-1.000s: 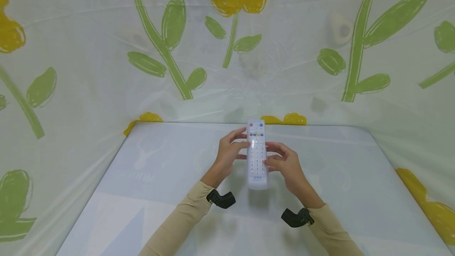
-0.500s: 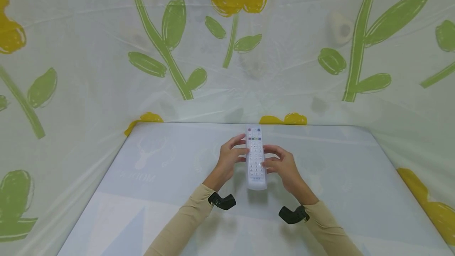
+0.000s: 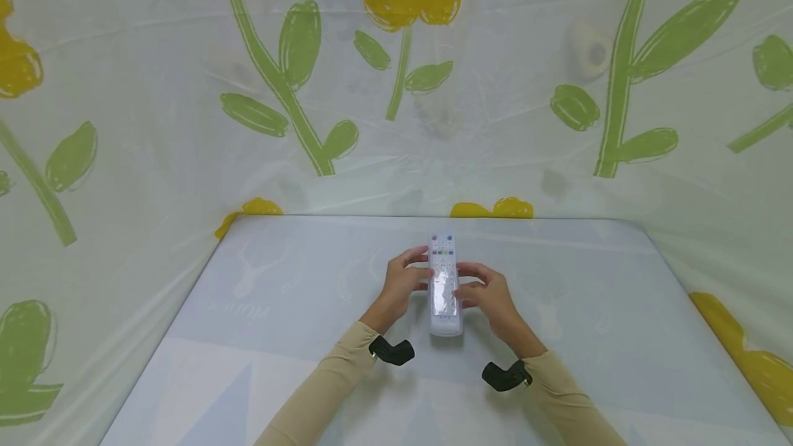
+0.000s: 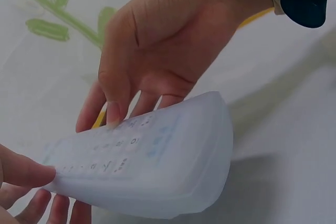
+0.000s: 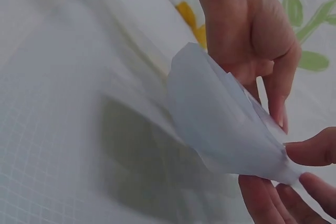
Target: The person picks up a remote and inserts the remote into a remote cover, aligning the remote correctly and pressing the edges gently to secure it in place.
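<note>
A pale remote control (image 3: 442, 274) in a translucent sleeve is held upright in the head view, its button side facing me. My left hand (image 3: 396, 284) grips its left edge, the thumb on the front and the other fingers at the side and behind. On the right edge, lower down, my right hand (image 3: 491, 294) pinches it the same way. In the left wrist view the bottom end of the remote control (image 4: 184, 166) points right, over a shadow on the table. The right wrist view shows the smooth end of the sleeve, with most buttons hidden.
A pale table (image 3: 248, 308) with faint printed patterns lies below. Behind it and at the sides hangs a whitish curtain (image 3: 495, 88) printed with yellow flowers and green leaves. A black camera mount (image 3: 392, 351) sits on the left wrist, another mount (image 3: 506, 376) on the right.
The remote control's top end has come down in the head view, and it looks shorter. Both hands have moved slightly down with it, keeping their grip. Glare now covers its lower buttons.
</note>
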Demonstrator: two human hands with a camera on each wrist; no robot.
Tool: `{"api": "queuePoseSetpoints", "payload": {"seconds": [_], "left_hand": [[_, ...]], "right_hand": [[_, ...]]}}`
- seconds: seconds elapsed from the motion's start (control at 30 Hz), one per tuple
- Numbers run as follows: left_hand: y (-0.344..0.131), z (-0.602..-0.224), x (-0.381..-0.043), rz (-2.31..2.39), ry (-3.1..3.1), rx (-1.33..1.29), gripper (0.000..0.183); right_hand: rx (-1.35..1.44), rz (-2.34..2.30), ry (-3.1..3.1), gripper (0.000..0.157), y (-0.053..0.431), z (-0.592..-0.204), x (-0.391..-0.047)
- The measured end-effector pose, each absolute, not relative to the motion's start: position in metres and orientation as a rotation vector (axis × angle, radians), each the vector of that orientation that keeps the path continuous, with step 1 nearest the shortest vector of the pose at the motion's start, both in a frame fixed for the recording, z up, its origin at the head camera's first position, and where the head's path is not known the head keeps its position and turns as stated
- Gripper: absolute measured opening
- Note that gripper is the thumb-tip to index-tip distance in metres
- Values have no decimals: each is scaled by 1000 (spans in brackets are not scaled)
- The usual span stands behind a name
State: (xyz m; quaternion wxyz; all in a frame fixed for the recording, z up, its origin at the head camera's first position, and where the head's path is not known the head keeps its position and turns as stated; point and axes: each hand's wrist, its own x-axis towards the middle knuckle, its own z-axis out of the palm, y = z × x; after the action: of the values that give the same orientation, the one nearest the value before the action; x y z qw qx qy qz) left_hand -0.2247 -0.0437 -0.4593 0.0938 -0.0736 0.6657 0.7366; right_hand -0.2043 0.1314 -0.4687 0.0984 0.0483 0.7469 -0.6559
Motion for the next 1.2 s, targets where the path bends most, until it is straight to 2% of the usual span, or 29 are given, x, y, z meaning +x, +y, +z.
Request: {"api": "queuePoseSetpoints", "payload": {"seconds": [0.5, 1.2], "left_hand": [[-42, -493, -228, 2144, 2074, -270, 48], [-42, -495, -225, 1999, 2257, -219, 36]], "right_hand": [[222, -1900, 2234, 48, 125, -495, -204], [154, -1758, 2378, 40, 125, -496, -207]]}}
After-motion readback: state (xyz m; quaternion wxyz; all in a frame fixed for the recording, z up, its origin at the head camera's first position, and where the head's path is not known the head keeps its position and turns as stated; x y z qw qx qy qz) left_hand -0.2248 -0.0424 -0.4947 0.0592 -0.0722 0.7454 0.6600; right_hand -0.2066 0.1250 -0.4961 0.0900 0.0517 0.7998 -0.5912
